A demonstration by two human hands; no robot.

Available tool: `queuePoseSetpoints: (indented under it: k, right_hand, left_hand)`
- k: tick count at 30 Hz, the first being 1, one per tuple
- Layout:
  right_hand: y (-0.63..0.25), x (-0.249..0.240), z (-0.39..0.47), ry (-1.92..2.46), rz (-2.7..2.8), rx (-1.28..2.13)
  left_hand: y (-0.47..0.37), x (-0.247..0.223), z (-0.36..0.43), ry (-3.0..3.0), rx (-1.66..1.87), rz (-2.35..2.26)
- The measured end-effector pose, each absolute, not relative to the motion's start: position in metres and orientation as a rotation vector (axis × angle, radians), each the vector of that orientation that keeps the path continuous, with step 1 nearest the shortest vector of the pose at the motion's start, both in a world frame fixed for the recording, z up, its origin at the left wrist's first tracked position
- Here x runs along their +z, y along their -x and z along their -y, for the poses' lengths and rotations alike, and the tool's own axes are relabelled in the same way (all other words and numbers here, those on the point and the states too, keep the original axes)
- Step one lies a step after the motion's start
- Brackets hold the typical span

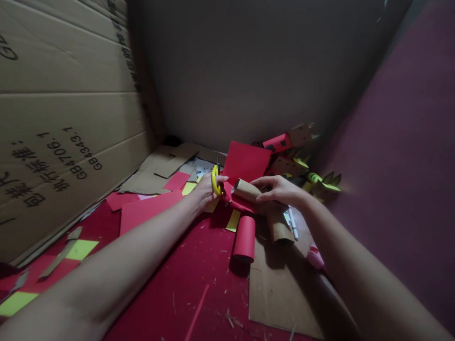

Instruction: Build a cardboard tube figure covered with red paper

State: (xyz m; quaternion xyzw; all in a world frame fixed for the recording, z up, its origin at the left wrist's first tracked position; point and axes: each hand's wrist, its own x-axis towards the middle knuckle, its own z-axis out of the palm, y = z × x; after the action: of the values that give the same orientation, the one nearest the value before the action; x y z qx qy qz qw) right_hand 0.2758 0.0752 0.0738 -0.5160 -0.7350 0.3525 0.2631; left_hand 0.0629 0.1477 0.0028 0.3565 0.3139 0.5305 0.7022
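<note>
My left hand (208, 188) is closed round the yellow handles of a pair of scissors (215, 180), whose blades point up and away from me. In my right hand (279, 189) is a brown cardboard tube (246, 189), gripped from above near its right end. Red paper lies just behind and under this tube, including an upright-looking red sheet (245, 161). Closer to me lies a red paper-covered tube (244, 239). A second bare cardboard tube (280, 226) rests below my right hand, partly hidden by it.
A flat cardboard sheet (273, 298) covers part of the red tabletop (159, 293). Decorated tubes (279, 143) are heaped at the back right. A large printed carton (71, 94) walls off the left. Yellow and red paper scraps (83, 248) lie on the left, and a pink object (315, 257) near my right forearm.
</note>
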Motion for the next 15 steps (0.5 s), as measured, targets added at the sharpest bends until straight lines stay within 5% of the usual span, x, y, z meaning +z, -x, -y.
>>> queuePoseSetpoints:
  k: [15]
  right_hand:
    - [-0.273, 0.073, -0.074, 1.491, 2.024, 0.903]
  left_hand:
    - [-0.068, 0.007, -0.138, -0.743, 1.181, -0.679]
